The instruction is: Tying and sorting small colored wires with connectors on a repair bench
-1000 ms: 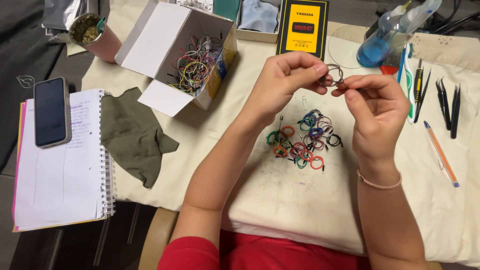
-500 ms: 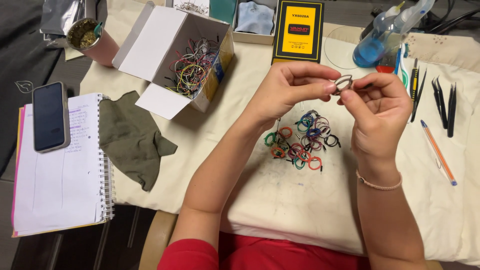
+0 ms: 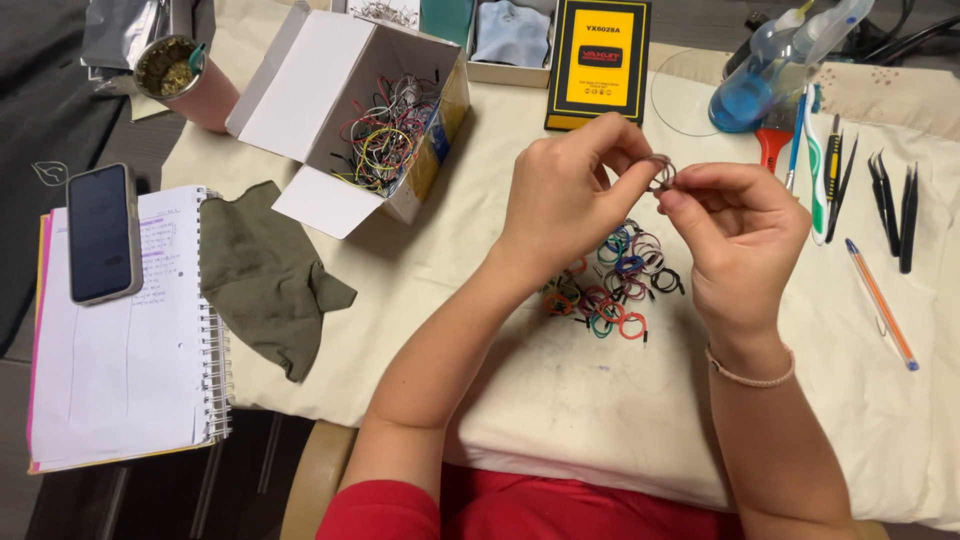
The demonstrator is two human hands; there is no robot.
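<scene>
Both hands are raised over the cloth-covered table (image 3: 560, 400). My left hand (image 3: 570, 200) and my right hand (image 3: 735, 235) pinch a small coiled grey wire (image 3: 660, 175) between their fingertips. Below the hands lies a pile of coiled coloured jumper wires (image 3: 615, 285), partly hidden by my left hand. An open white cardboard box (image 3: 350, 110) holding many loose coloured wires stands at the upper left.
A spiral notebook (image 3: 120, 340) with a phone (image 3: 100, 232) on it lies at the left beside a green cloth (image 3: 265, 270). A yellow and black box (image 3: 598, 62), a blue bottle (image 3: 755, 85), black tweezers (image 3: 895, 200), a toothbrush (image 3: 815, 165) and an orange pen (image 3: 880, 305) lie around.
Both hands have shifted slightly left and down with the grey wire coil, and the fingers have turned it; my left hand now covers more of the wire pile.
</scene>
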